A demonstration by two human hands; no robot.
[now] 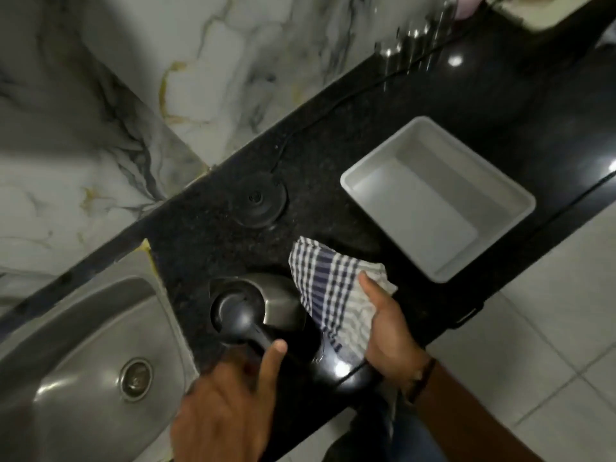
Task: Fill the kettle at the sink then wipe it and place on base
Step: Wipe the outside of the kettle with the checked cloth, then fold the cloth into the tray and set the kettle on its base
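Wiping is the step in hand: the steel-bodied kettle with a black lid and handle (256, 308) stands on the speckled black stone worktop (333, 155), just beside the stainless steel sink (83, 345). The left hand (226, 405) grips its handle, fingers closed; the right hand (386, 331) clutches a blue-and-white checked cloth (333, 295) pressed against the kettle's far side. The round black base (259, 203) waits behind the kettle. A hard push with the cloth could likely tip or slide the full kettle, spilling water toward the base.

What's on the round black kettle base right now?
Nothing: the round black kettle base sits bare on the dark counter, centre connector visible. The steel kettle stands nearer, off it. The base's underside is hidden.
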